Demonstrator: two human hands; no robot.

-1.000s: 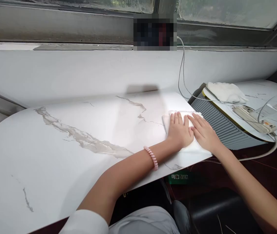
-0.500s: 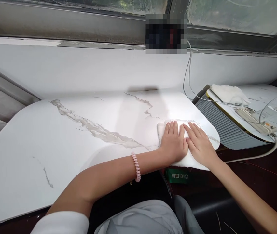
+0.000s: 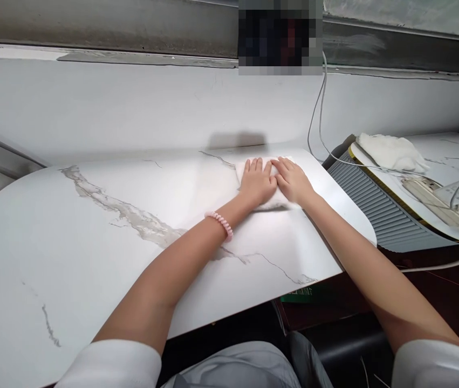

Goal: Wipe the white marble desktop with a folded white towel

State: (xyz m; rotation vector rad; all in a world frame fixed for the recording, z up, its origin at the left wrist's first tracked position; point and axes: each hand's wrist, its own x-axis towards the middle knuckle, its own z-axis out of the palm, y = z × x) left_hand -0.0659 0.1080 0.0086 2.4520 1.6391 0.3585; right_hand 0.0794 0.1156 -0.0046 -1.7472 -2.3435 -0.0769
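A folded white cloth (image 3: 281, 202) lies on the white marble-patterned tabletop (image 3: 103, 269), toward its back right part. My left hand (image 3: 258, 182) rests flat on the cloth's left side, fingers stretched forward, with a pink coiled band (image 3: 221, 224) at the wrist. Beside it, my right hand (image 3: 294, 181) presses flat on the cloth's right side. The two hands touch or nearly touch at the thumbs. Their palms and the middle of the cloth are hidden from above.
Right of the tabletop stands a ribbed-sided table (image 3: 391, 215) bearing another white cloth (image 3: 393, 152) and a power strip (image 3: 442, 205). A thin cable (image 3: 321, 108) hangs from the window ledge. A green box (image 3: 297, 295) is partly visible below the front edge.
Both hands have slid the cloth from the front right edge away from me and somewhat left, toward the wall. My arms are stretched farther out, and the camera view has tilted down slightly.
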